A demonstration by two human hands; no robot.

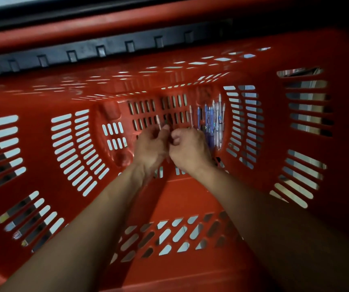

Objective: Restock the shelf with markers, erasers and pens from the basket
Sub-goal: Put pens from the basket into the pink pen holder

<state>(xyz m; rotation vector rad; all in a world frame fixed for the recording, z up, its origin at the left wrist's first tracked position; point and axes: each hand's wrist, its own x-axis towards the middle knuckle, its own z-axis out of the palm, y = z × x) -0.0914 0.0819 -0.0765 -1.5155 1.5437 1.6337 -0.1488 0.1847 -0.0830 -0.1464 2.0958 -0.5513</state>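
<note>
Head view, left hand (151, 144) pinching pen (158, 121), right hand (188, 150) curled, contents hidden, basket (42, 102) blurred.

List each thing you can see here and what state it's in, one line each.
basket: red, slotted, nearly emptied.
loose pens: lying bunched on the basket floor, right side.
pink pen: pinched in the left hand.
right hand: fingers curled; contents unclear.
white pen: sticking up just past the right hand.
</note>
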